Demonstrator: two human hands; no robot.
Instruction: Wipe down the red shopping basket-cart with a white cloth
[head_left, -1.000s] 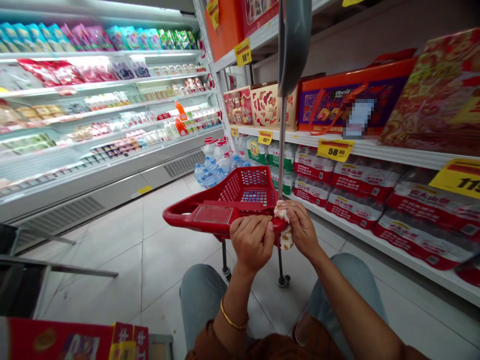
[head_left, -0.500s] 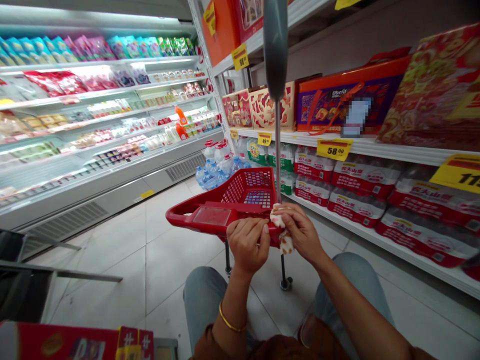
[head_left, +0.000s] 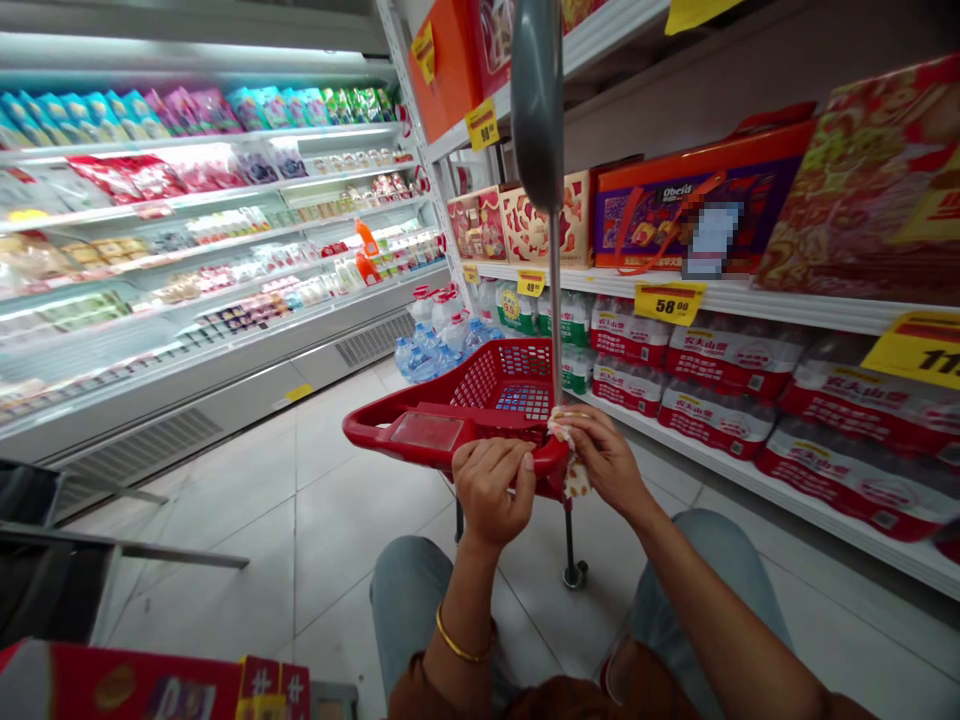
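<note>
And here we are in the aisle, both hands up at the near rim of a red plastic shopping trolley! The right hand is pinched tight on a crumpled white-and-tan cloth, thumb and fingers closed on it right at the trolley's rim, and the cloth's lower end dangles just below that grip. The left hand, gold bangle on the wrist, is curled closed just beside it, fingers folded over, though what those fingers hold is hidden from this angle. Very little has changed in the last second: the hands and the cloth sit at much the same spot on the rim, with the whole view drifting only slightly. Beyond the hands, a thin metal pole rises from the trolley, topped by a grey paddle. Off to the right, shelves of bottled-water packs sit under gift boxes, a yellow 58.00 price tag on the shelf edge; to the left runs a chilled display case, and denim-clad knees fill the near foreground.
</note>
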